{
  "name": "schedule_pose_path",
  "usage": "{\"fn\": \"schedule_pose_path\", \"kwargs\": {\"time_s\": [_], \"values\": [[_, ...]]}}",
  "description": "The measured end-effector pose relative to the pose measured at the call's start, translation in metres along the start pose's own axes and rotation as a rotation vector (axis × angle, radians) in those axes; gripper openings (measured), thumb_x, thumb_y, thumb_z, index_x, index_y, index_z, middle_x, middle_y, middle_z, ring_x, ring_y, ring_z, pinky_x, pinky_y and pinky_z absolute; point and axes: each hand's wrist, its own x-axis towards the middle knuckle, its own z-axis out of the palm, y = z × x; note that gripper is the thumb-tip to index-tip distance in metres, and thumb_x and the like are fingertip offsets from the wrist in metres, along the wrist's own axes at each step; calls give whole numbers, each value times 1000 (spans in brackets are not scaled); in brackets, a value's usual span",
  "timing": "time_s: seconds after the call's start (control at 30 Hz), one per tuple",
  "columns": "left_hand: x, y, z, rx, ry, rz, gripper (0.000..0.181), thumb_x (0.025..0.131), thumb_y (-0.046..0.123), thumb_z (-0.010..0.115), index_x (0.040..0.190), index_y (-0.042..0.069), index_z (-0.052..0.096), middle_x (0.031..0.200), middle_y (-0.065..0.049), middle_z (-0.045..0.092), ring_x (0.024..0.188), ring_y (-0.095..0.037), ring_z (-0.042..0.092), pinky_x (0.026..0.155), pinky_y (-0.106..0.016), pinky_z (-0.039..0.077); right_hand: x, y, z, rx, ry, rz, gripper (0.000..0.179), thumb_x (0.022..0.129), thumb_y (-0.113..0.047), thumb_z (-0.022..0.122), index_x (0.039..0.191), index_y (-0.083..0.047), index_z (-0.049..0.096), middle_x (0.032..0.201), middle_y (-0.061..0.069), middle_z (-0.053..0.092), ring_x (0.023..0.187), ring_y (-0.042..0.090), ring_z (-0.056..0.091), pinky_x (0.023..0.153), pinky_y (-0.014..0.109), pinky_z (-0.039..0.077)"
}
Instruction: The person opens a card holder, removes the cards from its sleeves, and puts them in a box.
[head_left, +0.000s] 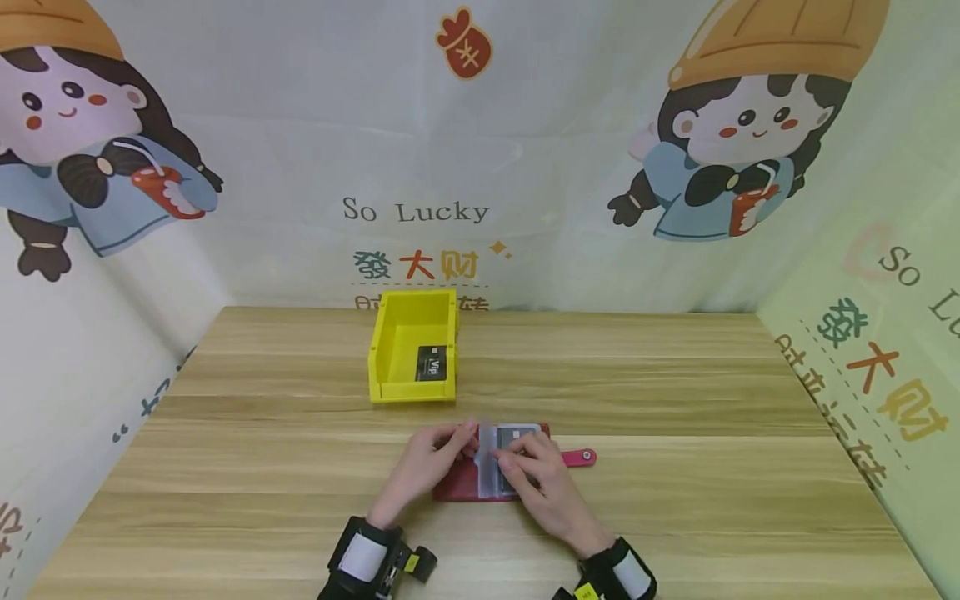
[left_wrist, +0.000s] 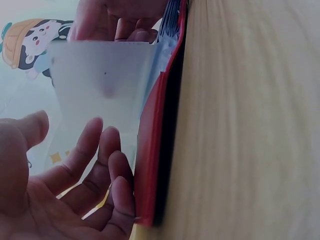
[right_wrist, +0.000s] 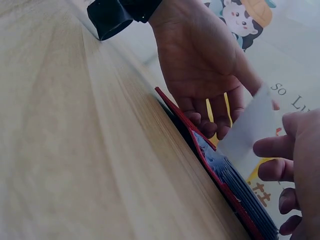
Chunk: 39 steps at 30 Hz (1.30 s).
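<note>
A red card holder (head_left: 456,487) lies open on the table, with a snap strap (head_left: 579,457) sticking out to the right. One translucent plastic sleeve (left_wrist: 100,75) stands up from its middle. Over the right half, a dark card (head_left: 516,434) shows through the clear sleeves. My left hand (head_left: 427,460) is at the left side of the raised sleeve, fingers loosely bent and thumb apart. From the other side, my right hand (head_left: 551,492) touches that sleeve with a fingertip, a faint shadow showing through. Its thumb stands away from the finger.
Behind the card holder, a yellow bin (head_left: 396,346) stands on the wooden table (head_left: 637,375). A black card marked "Vip" (head_left: 431,363) lies in it. Printed cloth (head_left: 555,167) hangs at the back and both sides. Each wrist wears a black camera strap (head_left: 360,554).
</note>
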Motion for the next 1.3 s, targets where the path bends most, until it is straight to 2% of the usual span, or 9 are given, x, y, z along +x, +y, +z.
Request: {"fn": "schedule_pose_path", "kwargs": {"time_s": [0.13,0.33,0.43,0.67,0.9,1.0,1.1,1.23,1.3], "values": [[-1,0,-2,40,31,-20,36,100,41,60,92,10,75,89,-3,70,82,-12,56,76,-26,45,0,-1,0,-61,-51,27,21,98,-11,60,105,-10,79,96,-5,57,96,11,47,86,31,34],[-2,-1,-5,83,108,14,17,93,22,71,92,6,78,81,-4,73,70,-10,57,63,-21,45,1,-5,-3,-142,-139,69,20,98,-21,63,107,-16,80,93,-7,49,95,9,42,83,27,26],[-2,-1,-6,106,134,-3,12,90,16,74,90,5,78,78,-5,72,66,-9,57,60,-21,46,2,-6,-4,-160,-173,78,21,97,-25,65,112,-18,79,93,-8,46,94,8,39,82,27,24],[-5,0,-10,171,145,-48,10,85,14,80,86,4,77,76,-5,72,63,-9,58,56,-21,46,1,-4,-3,-210,-220,88,23,95,-27,69,116,-21,77,92,-9,42,93,7,36,80,28,22],[-6,5,-12,242,142,-101,14,83,14,82,80,2,75,67,-3,64,59,-11,53,52,-22,39,3,-6,-3,-242,-246,102,24,95,-28,68,116,-24,77,93,-8,41,91,8,35,80,28,23],[-6,5,-10,271,149,-114,16,82,15,82,77,3,73,65,-3,62,58,-12,51,51,-22,37,3,-6,-3,-237,-231,107,24,94,-27,69,116,-22,77,93,-7,43,91,8,36,80,27,24],[-7,7,-9,302,159,-97,17,82,14,82,84,1,71,65,-3,59,57,-12,50,51,-22,37,3,-5,-2,-185,-179,127,24,93,-22,70,115,-16,77,93,-7,48,91,8,41,81,27,28],[-9,11,-3,375,190,-38,30,82,10,83,103,1,63,71,-4,55,63,-14,48,56,-23,37,3,-2,-3,-86,-60,150,23,90,-8,71,113,-8,77,92,-5,52,89,7,47,80,25,38],[-9,14,2,428,204,2,31,82,6,81,106,2,62,74,-4,54,66,-15,48,58,-24,37,3,-1,-3,-65,-10,154,25,87,-1,71,112,-6,76,91,-4,53,88,7,48,79,24,42]]}}
